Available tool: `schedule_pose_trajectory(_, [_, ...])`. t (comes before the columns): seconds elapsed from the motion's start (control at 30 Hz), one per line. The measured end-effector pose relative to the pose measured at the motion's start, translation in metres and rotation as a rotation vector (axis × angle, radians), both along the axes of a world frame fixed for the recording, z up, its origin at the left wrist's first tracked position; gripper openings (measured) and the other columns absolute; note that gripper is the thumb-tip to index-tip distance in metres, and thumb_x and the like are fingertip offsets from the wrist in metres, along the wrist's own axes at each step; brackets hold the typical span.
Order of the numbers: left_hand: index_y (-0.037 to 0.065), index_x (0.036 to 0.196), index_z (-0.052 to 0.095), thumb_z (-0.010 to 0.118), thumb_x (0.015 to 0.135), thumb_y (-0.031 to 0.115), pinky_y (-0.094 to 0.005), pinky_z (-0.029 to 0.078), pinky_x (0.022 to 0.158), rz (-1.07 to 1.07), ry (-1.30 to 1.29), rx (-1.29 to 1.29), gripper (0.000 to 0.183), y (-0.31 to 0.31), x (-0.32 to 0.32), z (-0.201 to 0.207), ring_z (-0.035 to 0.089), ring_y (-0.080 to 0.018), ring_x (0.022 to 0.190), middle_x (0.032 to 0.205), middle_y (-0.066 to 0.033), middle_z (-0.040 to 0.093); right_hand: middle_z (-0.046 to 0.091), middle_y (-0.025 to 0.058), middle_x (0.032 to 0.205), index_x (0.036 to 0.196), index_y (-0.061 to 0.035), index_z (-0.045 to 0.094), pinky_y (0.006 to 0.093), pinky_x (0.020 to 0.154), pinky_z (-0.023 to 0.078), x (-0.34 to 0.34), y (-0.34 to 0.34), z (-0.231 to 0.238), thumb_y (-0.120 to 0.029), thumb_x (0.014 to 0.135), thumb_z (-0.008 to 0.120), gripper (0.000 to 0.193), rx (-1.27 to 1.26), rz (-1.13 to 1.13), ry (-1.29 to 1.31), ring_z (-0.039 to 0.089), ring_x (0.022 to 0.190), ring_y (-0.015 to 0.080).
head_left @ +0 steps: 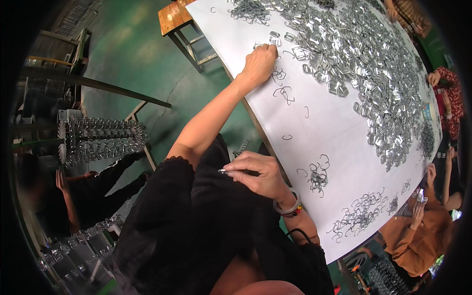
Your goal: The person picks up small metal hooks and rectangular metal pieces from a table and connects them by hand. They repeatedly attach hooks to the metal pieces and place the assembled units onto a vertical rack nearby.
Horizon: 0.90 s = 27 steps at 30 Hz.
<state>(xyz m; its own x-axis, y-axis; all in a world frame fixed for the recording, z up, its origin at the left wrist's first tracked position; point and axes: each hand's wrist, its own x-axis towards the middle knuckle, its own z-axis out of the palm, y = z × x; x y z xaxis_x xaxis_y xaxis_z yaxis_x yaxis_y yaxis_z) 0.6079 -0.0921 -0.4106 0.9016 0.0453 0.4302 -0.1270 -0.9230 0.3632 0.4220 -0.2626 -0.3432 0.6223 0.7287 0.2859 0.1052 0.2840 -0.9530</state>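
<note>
My left hand [260, 64] reaches over the white table with its fingers curled down among a few silver metal buckles [275, 35]. What lies under its fingertips is hidden. Close to its wrist are loose bent wire hooks [284, 93]. My right hand [258, 172], with a pale bangle [290, 202] at the wrist, is held over my lap beside the table edge. Between its thumb and fingers it pinches a small shiny metal buckle [222, 171], mostly covered by the fingers.
A large heap of metal buckles [344, 59] covers the table's far side. Wire hooks lie in piles [361, 211] nearer. A wooden stool [174, 19] stands beyond the table's left edge. Co-workers' hands [418, 214] work along the right side. A rack of metal parts [103, 137] stands left.
</note>
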Motion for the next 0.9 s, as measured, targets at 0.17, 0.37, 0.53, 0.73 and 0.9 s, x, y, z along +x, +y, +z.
schedule_pose_trajectory(0.17, [-0.004, 0.097, 0.057, 0.051, 0.089, 0.002, -0.0355, 0.048, 0.064, -0.105, -0.004, -0.430, 0.012, 0.007, -0.056, 0.050, 0.061, -0.0254, 0.067, 0.080, -0.0150, 0.062, 0.065, 0.0101, 0.088, 0.094, 0.0043, 0.067, 0.0215, 0.063, 0.052, -0.005, -0.002, 0.012, 0.012, 0.080, 0.061, 0.017, -0.022, -0.187, 0.158, 0.063, 0.070, 0.0120])
schedule_pose_trajectory(0.37, [-0.007, 0.102, 0.064, 0.063, 0.087, 0.006, -0.0267, 0.052, 0.067, -0.059, 0.151, -0.999, 0.020, 0.017, -0.161, 0.106, 0.064, -0.0138, 0.071, 0.082, -0.0098, 0.066, 0.067, 0.0101, 0.088, 0.095, 0.0065, 0.066, 0.0220, 0.064, 0.053, -0.008, 0.000, 0.029, 0.009, 0.081, 0.064, 0.014, -0.009, -0.345, 0.287, 0.063, 0.070, 0.0118])
schedule_pose_trajectory(0.53, [-0.004, 0.091, 0.065, 0.068, 0.083, 0.007, -0.0267, 0.051, 0.073, -0.198, 0.109, -1.015, 0.013, 0.002, -0.245, 0.144, 0.064, -0.0130, 0.079, 0.085, -0.0079, 0.067, 0.065, 0.0132, 0.086, 0.100, 0.0098, 0.062, 0.0217, 0.061, 0.051, -0.012, 0.004, 0.036, 0.009, 0.081, 0.063, 0.019, 0.025, -0.444, 0.265, 0.062, 0.068, 0.0130])
schedule_pose_trajectory(0.73, [0.003, 0.086, 0.064, 0.072, 0.076, 0.008, -0.0346, 0.047, 0.078, -0.203, -0.270, -0.566, 0.014, -0.021, -0.253, 0.125, 0.058, -0.0249, 0.091, 0.097, -0.0066, 0.064, 0.064, 0.0122, 0.084, 0.098, 0.0091, 0.060, 0.0228, 0.061, 0.051, -0.022, 0.009, 0.043, 0.009, 0.082, 0.062, 0.017, 0.131, -0.502, 0.259, 0.061, 0.067, 0.0135])
schedule_pose_trajectory(0.9, [0.002, 0.090, 0.063, 0.069, 0.077, 0.003, -0.0335, 0.048, 0.079, -0.147, -0.336, -0.507, 0.014, -0.022, -0.258, 0.133, 0.060, -0.0243, 0.091, 0.096, -0.0083, 0.065, 0.061, 0.0110, 0.089, 0.097, 0.0086, 0.061, 0.0231, 0.063, 0.053, -0.022, 0.010, 0.060, 0.010, 0.081, 0.063, 0.017, 0.121, -0.472, 0.146, 0.062, 0.070, 0.0150])
